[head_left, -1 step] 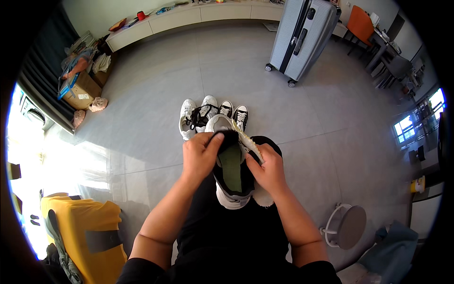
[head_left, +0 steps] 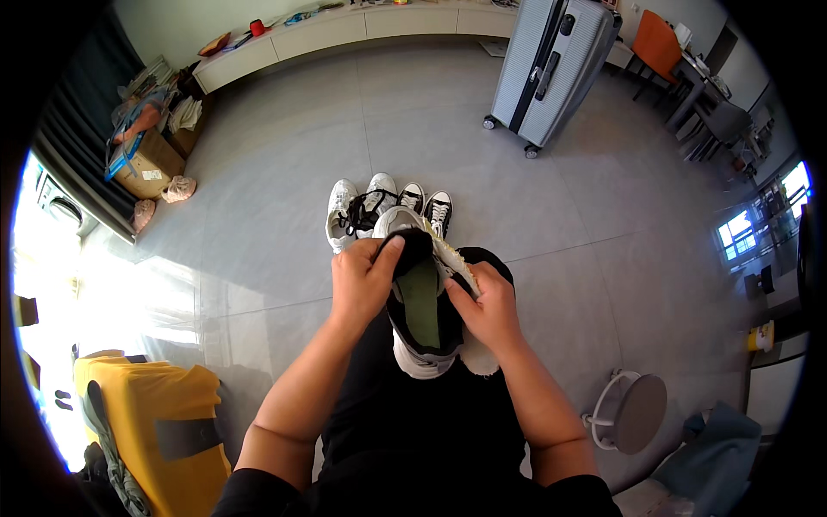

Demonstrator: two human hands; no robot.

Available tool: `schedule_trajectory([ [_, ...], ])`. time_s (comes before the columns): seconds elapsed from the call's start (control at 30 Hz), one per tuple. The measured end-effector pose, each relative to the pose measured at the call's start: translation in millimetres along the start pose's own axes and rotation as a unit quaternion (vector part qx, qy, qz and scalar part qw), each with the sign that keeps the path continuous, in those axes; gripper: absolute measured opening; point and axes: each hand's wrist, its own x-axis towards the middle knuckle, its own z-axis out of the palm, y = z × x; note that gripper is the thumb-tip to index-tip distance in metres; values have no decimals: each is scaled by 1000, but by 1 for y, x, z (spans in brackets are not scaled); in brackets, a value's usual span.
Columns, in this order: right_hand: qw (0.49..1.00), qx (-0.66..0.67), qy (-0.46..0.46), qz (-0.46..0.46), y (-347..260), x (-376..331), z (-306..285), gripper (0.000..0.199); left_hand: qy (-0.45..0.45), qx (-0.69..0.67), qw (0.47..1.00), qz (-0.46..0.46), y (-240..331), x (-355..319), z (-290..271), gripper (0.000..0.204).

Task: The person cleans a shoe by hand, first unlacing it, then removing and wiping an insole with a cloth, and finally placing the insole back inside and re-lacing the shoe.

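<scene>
A white shoe (head_left: 422, 366) with a black lining and a green inner sole (head_left: 421, 306) is held over my lap, its heel toward me. My left hand (head_left: 360, 280) is closed on the shoe's black tongue (head_left: 415, 247), thumb on top. On the other side, my right hand (head_left: 489, 310) pinches a pale insole with a frayed, yellowish edge (head_left: 450, 257) against the shoe's side. The insole's lower end (head_left: 480, 357) shows below that hand. Just beyond the tongue is a white, rounded shoe part (head_left: 396, 219); whether it belongs to the held shoe I cannot tell.
On the grey floor ahead stand white shoes with black laces (head_left: 342, 211) and black-and-white sneakers (head_left: 438, 209). A silver suitcase (head_left: 551, 77) stands farther off. A round stool (head_left: 642, 414) is at my right, a yellow-covered seat (head_left: 164, 396) at my left, cardboard boxes (head_left: 151, 164) far left.
The held shoe and its tongue have shifted very slightly away and to the left. Both hands keep the same hold.
</scene>
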Motion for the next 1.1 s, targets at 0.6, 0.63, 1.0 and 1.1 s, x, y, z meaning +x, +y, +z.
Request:
schedule_trajectory([
  [0.6,985,-122,-115,-33,-20,-5,-25,28,16,137,990,9,-71,56,16,27],
  [0.63,986,-104,-118,-46,-20,-6,-25,30,58,144,986,67,-68,55,16,25],
  [1.0,956,135,-240,99,-11,-28,-23,54,65,-112,985,117,-19,-14,3,20],
  [1.1,951,96,-285,68,-16,-31,-34,52,65,-124,983,121,-23,-26,1,17],
])
